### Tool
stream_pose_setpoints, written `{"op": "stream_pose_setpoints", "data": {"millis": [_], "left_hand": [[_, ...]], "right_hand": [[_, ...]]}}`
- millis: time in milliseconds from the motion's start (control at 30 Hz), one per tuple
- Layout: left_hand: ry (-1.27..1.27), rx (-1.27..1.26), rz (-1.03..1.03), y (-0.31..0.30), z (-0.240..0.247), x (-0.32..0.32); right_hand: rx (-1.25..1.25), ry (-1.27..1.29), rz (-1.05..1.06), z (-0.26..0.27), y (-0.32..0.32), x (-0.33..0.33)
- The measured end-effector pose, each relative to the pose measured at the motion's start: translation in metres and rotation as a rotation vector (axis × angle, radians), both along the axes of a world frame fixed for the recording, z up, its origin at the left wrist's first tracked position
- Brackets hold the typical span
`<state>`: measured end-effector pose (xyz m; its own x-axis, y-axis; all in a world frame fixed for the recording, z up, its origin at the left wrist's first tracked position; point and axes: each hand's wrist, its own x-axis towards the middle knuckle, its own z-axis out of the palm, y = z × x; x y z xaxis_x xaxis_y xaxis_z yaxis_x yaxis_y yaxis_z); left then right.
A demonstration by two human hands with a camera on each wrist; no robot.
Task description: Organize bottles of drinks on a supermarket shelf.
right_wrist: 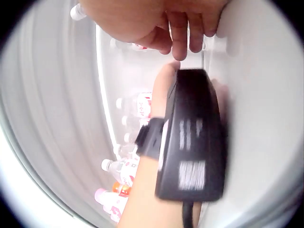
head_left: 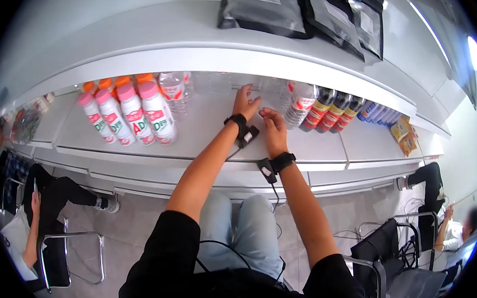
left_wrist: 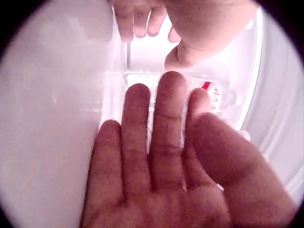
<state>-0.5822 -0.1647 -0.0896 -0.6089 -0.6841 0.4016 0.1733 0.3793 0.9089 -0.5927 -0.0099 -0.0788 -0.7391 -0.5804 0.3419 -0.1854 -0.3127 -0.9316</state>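
Note:
My left hand reaches into the shelf bay, its fingers extended and nothing held. My right hand is just beside it on the right, with loosely bent fingers and nothing in them. In the left wrist view, the fingers of the left hand point toward a clear bottle with a red and white label. From the right wrist, the right hand shows at the top, close to the left hand's black wrist camera. A clear water bottle with a red-marked label stands right of the right hand.
Pink-capped white bottles stand on the left of the shelf, beside more water bottles. Dark-topped red-labelled bottles, blue cans and a yellow packet are at right. An upper shelf overhangs the bay. People sit on both sides.

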Motion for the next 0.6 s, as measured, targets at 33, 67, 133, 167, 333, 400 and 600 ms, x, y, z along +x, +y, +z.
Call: {"op": "stream_pose_setpoints", "data": {"millis": [33, 67, 133, 167, 333, 400, 600], "left_hand": [[0.022, -0.049, 0.053, 0.001, -0.001, 0.015], [0.046, -0.083, 0.126, -0.001, -0.002, 0.03], [0.095, -0.15, 0.269, -0.011, -0.004, 0.055], [0.081, -0.154, 0.294, -0.018, -0.005, 0.064], [0.049, 0.016, 0.24, -0.053, -0.011, 0.08], [0.044, 0.046, 0.198, -0.051, -0.009, 0.08], [-0.038, -0.083, 0.192, -0.054, -0.007, 0.073]], "right_hand": [[0.049, 0.02, 0.019, 0.0, 0.0, 0.0], [0.093, 0.039, 0.038, 0.002, -0.003, -0.001], [0.118, 0.045, 0.117, 0.006, -0.02, -0.003], [0.111, 0.054, 0.129, 0.006, -0.031, -0.002], [0.17, -0.011, 0.151, 0.002, -0.092, -0.007], [0.206, -0.02, 0.193, 0.008, -0.104, -0.008], [0.351, 0.07, 0.269, 0.002, -0.116, -0.023]]}}
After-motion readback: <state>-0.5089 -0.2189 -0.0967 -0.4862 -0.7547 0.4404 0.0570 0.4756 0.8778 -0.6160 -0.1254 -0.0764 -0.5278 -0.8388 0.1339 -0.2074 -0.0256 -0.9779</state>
